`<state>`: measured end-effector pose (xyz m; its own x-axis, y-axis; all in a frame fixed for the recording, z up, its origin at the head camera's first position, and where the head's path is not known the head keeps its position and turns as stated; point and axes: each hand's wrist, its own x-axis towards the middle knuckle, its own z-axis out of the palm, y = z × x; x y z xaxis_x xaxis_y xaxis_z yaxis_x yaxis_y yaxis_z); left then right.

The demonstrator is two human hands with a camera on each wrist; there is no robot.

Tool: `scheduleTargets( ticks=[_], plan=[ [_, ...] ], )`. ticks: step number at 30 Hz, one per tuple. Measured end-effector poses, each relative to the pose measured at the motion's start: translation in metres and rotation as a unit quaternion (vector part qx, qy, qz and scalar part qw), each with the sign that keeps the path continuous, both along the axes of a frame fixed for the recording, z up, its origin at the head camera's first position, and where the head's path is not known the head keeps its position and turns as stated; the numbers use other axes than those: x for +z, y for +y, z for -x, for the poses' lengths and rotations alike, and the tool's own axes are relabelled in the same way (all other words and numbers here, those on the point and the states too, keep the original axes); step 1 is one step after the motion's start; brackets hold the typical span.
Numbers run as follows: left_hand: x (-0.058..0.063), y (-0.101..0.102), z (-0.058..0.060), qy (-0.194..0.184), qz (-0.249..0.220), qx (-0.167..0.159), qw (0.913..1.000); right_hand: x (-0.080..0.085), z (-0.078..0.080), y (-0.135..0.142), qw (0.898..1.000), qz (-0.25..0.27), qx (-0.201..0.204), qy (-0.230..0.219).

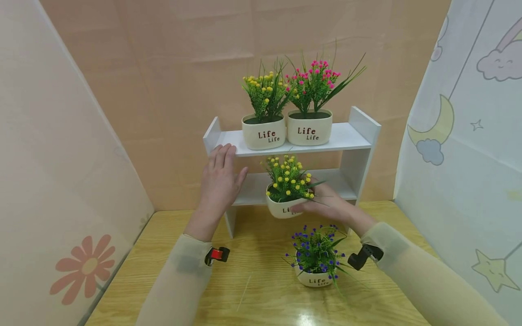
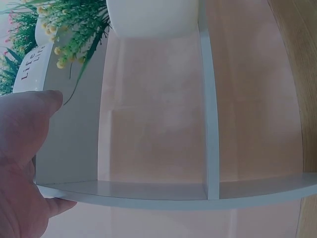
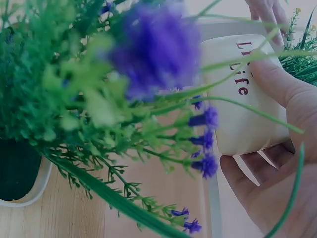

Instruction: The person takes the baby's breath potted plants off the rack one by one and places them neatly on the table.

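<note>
My right hand (image 1: 326, 201) grips a potted plant with yellow flowers (image 1: 285, 208) by the right side of its cream pot, in front of the lower shelf board. In the right wrist view the thumb lies across the lettering of that pot (image 3: 233, 114), with fingers beneath it. My left hand (image 1: 220, 181) rests its straight fingers on the left end of the white shelf's (image 1: 355, 142) top board. The left wrist view shows that hand (image 2: 25, 148) at the corner, thumb along the board's edge. A potted plant with purple flowers (image 1: 316, 278) stands on the table below my right forearm.
On the top board stand a yellow-flowered pot (image 1: 263, 133) and a pink-flowered pot (image 1: 310, 129), side by side. Raised end panels (image 1: 367, 122) bound the shelf. The wooden table (image 1: 163, 271) lies between patterned side walls, and a tan cloth (image 1: 163, 90) hangs behind.
</note>
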<state>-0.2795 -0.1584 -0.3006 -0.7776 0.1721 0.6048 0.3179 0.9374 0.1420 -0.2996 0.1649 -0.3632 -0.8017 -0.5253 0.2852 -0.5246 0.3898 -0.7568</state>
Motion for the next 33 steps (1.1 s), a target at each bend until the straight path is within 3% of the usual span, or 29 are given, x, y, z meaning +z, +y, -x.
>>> scheduleTargets(
  ticks=[9, 14, 18, 24, 33],
  plan=[
    [0.001, -0.001, 0.001, 0.002, 0.002, -0.003, 1.0, 0.01, -0.023, 0.001, 0.999, -0.015, -0.032, -0.026],
    [0.001, -0.001, 0.002, -0.001, 0.0, -0.003, 1.0, 0.016, -0.035, 0.004, 0.999, -0.005, -0.025, -0.034],
    [0.0, -0.002, 0.003, 0.001, 0.002, -0.005, 1.0, 0.019, -0.044, 0.007, 0.999, -0.004, -0.016, -0.032],
    [-0.001, -0.002, 0.004, 0.0, -0.003, -0.01, 0.9999, 0.019, -0.055, 0.015, 0.998, -0.035, -0.048, -0.029],
    [-0.002, -0.002, 0.004, 0.001, -0.004, -0.01, 0.9999, 0.02, -0.07, 0.026, 0.997, -0.024, -0.063, -0.025]
  ],
)
